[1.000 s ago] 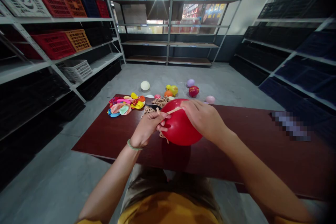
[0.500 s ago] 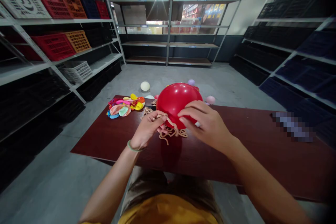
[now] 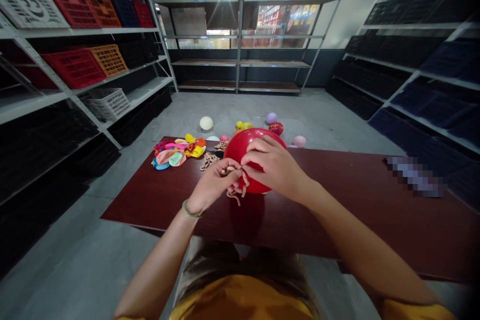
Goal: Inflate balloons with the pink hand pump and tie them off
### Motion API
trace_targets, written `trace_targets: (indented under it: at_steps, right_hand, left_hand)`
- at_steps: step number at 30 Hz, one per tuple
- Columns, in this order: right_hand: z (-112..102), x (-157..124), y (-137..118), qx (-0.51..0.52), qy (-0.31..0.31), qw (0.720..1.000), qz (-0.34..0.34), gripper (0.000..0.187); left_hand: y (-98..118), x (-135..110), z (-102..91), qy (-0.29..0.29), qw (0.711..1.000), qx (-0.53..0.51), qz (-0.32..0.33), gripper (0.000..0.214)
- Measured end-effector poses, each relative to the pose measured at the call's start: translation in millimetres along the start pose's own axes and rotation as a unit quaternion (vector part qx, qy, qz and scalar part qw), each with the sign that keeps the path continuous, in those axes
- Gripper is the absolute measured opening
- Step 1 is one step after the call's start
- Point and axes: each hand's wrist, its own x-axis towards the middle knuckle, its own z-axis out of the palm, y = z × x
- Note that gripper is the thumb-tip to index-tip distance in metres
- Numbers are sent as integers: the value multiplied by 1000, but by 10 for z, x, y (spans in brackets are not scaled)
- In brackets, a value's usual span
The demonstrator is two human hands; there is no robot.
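An inflated red balloon [image 3: 237,147] stands just above the dark red table, behind my hands. My left hand [image 3: 215,182] is closed in a pinch at its near side, with tan cord [image 3: 245,185] between and below the fingers. The balloon's neck is hidden there, apparently in the same pinch. Against the left fingertips, my right hand [image 3: 275,167] has thumb and forefinger pressed together, seemingly on the cord; its other fingers curl in front of the balloon. Loose tan strands [image 3: 234,197] hang or lie beneath the left hand.
Uninflated balloons in mixed colours [image 3: 176,152] lie heaped on the table's [image 3: 157,200] left. More tan cord [image 3: 209,161] lies beside them. A blurred-out object [image 3: 414,176] is at the right. Inflated balloons, one pale [image 3: 206,123], sit on the floor beyond. Crate-filled shelves [image 3: 86,32] flank the room.
My right hand has moved left, and its fingers have closed in against the left fingertips. The red balloon has tipped lower, uncovering floor balloons behind it. My left hand has barely moved.
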Motion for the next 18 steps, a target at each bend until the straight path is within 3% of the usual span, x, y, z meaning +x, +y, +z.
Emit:
trace_targets:
  at_steps: [9, 12, 14, 18]
  right_hand:
    - [107, -38, -11, 5, 9, 1000, 26, 9]
    - [111, -57, -28, 16, 16, 999, 42, 8]
    - [116, -67, -38, 33, 25, 998, 52, 8]
    - [170, -86, -70, 46, 54, 995, 65, 10]
  left_hand:
    - [0, -2, 113, 102, 994, 10, 44, 19]
    - [16, -41, 137, 138, 982, 91, 95, 15]
    - [26, -73, 131, 164, 953, 201, 155, 11]
    - [9, -103, 112, 201, 863, 382, 262, 7]
